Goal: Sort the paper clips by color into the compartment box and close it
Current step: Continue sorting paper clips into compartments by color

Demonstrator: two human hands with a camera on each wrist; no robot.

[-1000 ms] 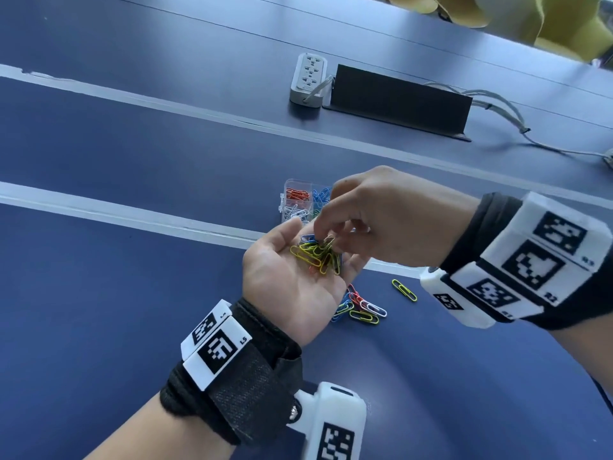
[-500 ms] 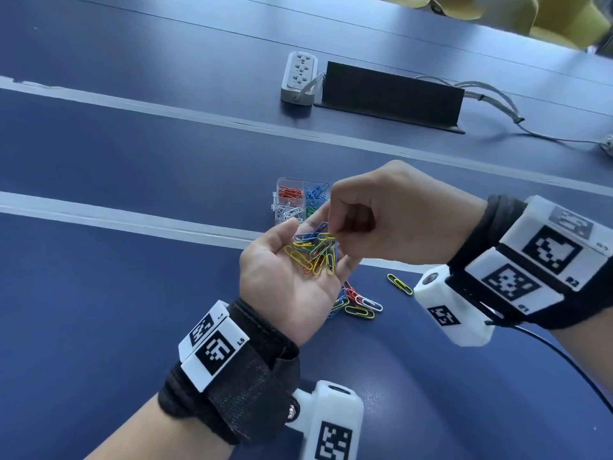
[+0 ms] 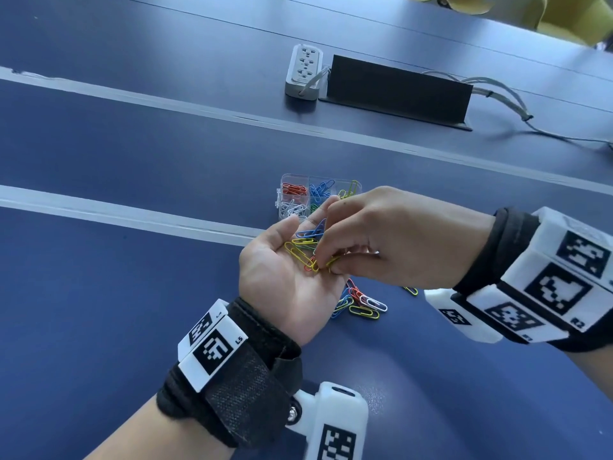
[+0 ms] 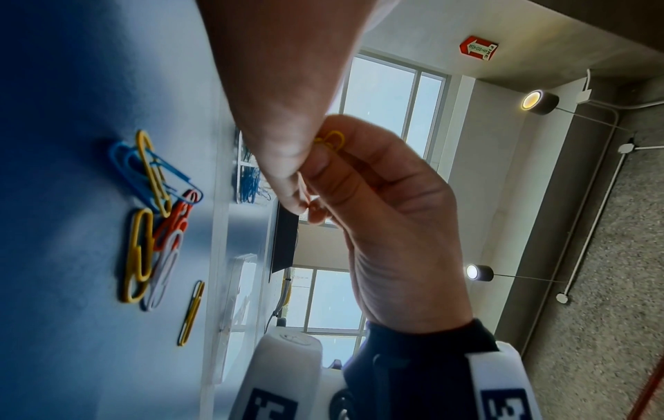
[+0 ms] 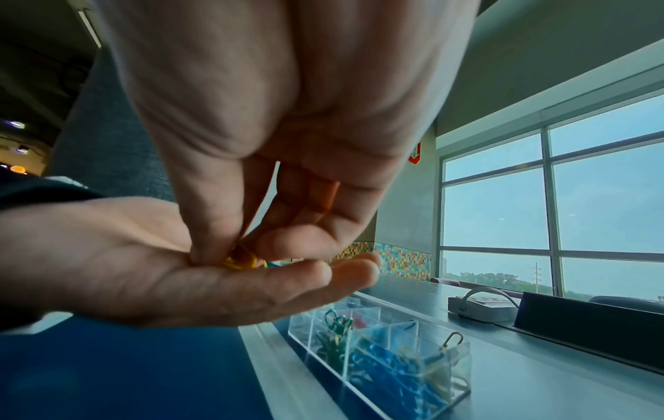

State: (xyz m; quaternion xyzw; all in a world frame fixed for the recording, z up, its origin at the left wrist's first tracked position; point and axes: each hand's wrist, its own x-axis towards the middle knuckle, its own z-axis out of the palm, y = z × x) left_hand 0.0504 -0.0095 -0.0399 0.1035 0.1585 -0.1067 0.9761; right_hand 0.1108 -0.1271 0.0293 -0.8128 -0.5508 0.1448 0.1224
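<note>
Left hand [image 3: 288,277] lies palm up, fingers relaxed, cupping a mixed heap of paper clips [image 3: 306,249]. Right hand [image 3: 391,240] pinches a yellow clip [image 3: 331,262] out of that heap. Risk: clips interlock, so lifting one may drag neighbours off the palm. Under the hands, loose clips [image 3: 360,302] lie on the table [image 3: 99,293]. Beyond, the compartment box [image 3: 316,194] stands open, partly sorted; one yellow clip pokes above its rim and could block the lid.

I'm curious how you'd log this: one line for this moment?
left hand: cupping mixed clips | right hand: pinching yellow clip | box: open, part sorted | pile: on table
</note>
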